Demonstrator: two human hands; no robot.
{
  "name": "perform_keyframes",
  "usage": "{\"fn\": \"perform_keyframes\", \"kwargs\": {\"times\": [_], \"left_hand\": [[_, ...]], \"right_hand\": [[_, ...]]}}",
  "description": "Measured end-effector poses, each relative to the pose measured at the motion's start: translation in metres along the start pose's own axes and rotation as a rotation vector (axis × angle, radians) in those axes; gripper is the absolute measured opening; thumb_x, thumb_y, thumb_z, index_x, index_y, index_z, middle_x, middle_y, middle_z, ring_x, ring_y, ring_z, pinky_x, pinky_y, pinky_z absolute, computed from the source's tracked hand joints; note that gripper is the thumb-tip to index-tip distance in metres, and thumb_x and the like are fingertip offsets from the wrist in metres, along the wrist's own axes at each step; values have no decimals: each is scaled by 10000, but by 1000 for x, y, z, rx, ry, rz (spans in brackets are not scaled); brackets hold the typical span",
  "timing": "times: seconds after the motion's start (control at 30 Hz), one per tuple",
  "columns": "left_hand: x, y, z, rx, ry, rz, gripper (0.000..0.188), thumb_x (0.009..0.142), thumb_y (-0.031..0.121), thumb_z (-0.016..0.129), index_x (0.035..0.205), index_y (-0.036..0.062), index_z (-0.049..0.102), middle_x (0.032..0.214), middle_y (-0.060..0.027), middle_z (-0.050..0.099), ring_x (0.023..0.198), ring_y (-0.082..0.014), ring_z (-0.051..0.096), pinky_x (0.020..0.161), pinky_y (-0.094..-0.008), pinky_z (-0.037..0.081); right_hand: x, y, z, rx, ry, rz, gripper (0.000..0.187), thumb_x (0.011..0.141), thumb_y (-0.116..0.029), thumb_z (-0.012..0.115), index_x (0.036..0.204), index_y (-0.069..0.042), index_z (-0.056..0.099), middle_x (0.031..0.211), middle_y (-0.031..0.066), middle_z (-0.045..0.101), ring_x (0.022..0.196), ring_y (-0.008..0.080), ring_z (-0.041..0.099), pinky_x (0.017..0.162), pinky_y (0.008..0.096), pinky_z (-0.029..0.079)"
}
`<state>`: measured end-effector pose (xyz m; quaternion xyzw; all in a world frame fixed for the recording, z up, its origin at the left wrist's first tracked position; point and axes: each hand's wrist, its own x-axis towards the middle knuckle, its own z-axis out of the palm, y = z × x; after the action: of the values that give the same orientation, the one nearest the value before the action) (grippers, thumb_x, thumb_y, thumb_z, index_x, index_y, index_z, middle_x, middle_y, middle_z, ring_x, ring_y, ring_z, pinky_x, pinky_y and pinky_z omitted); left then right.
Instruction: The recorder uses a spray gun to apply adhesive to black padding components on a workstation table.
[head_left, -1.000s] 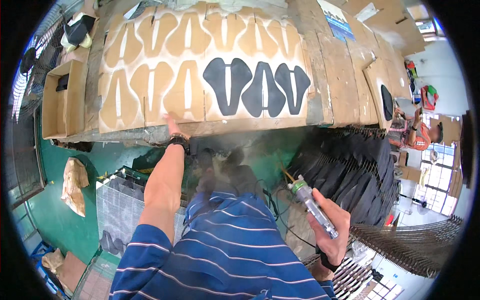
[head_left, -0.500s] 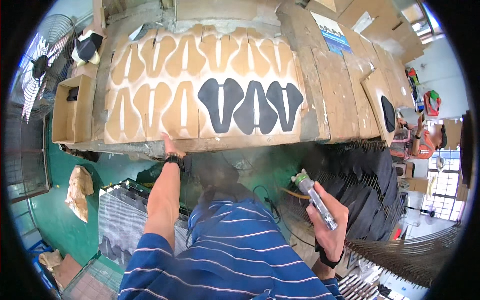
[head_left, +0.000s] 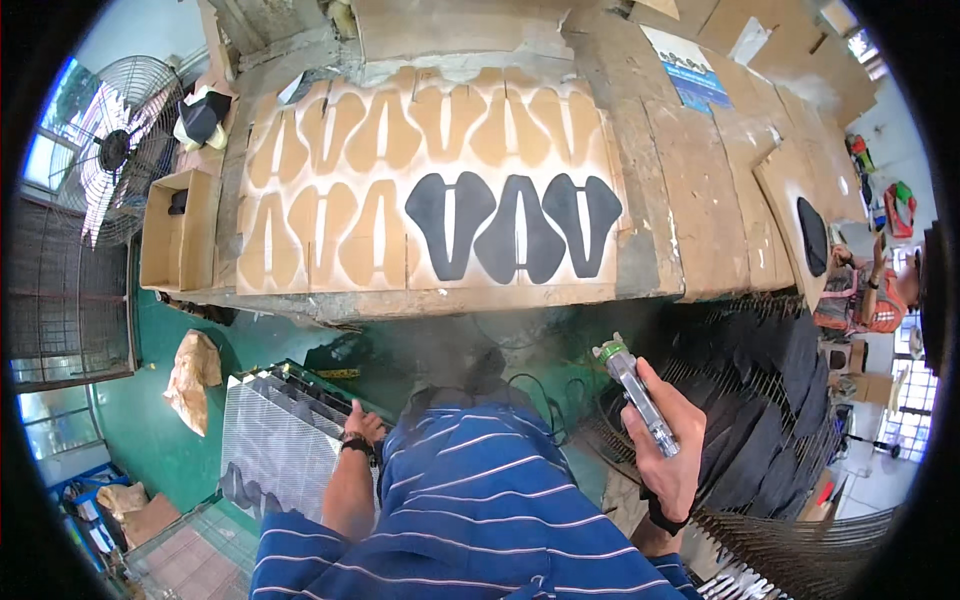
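My right hand [head_left: 668, 440] grips a slim clear-and-metal spray tool [head_left: 635, 393] with a green tip, held below the table's front edge. My left hand [head_left: 362, 424] hangs low beside my striped shirt, over a white wire rack [head_left: 272, 450], its fingers loosely curled with nothing in them. On the cardboard-covered table [head_left: 650, 210] three black saddle-shaped pieces [head_left: 512, 225] lie side by side, surrounded by several tan outlines of the same shape [head_left: 330, 230].
An open cardboard box [head_left: 178, 230] stands at the table's left end, a floor fan [head_left: 110, 150] behind it. Racks of black pieces [head_left: 770, 400] fill the right. Another person [head_left: 860, 290] sits at the far right. Green floor lies below left.
My left hand has dropped from the table's front edge down to my side by the wire rack. My right hand with the tool rose slightly. The view has tilted toward the table.
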<state>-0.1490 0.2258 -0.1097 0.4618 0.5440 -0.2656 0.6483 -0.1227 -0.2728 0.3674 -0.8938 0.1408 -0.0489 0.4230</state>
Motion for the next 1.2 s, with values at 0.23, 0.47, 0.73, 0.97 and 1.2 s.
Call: {"fn": "perform_keyframes", "kwargs": {"times": [0.23, 0.47, 0.73, 0.97, 1.2], "left_hand": [[3, -20, -26, 101, 98, -56, 683, 1040, 481, 588, 1510, 13, 423, 1540, -251, 480, 1375, -462, 508, 1069, -622, 465], [12, 77, -2, 183, -47, 238, 370, 1021, 249, 639, 1306, 14, 634, 1148, -107, 733, 945, -229, 739, 695, -326, 589], [16, 266, 11, 114, -62, 820, 431, 997, 192, 704, 1367, -10, 614, 1167, -118, 730, 981, -208, 728, 766, -322, 593], [-43, 475, -39, 133, 80, 1272, 410, 990, 193, 707, 1326, -37, 654, 1154, -81, 736, 974, -159, 715, 835, -283, 568], [-56, 595, -123, 552, 462, 1310, 308, 891, 172, 751, 1165, 33, 762, 988, -127, 787, 895, -186, 743, 816, -323, 572]], "right_hand": [[1, 13, -5, 8, -42, 7, 598, 770, 120, 752, 1354, 43, 648, 1009, 215, 726, 863, 288, 724, 779, 322, 548], [-3, -11, 17, 31, -28, 45, 603, 770, 121, 756, 1357, 40, 645, 1018, 223, 723, 855, 296, 723, 787, 327, 549], [20, -67, 128, 31, -110, 70, 578, 811, 64, 763, 1372, 10, 635, 1037, 239, 709, 874, 362, 708, 815, 349, 548], [79, -43, 276, -104, -277, 204, 499, 814, -36, 734, 1307, 20, 678, 1065, 308, 719, 935, 442, 727, 817, 418, 558], [103, 49, 416, -535, -502, 173, 466, 807, -118, 729, 1272, -94, 705, 1007, 287, 724, 968, 481, 696, 838, 524, 568]]}}
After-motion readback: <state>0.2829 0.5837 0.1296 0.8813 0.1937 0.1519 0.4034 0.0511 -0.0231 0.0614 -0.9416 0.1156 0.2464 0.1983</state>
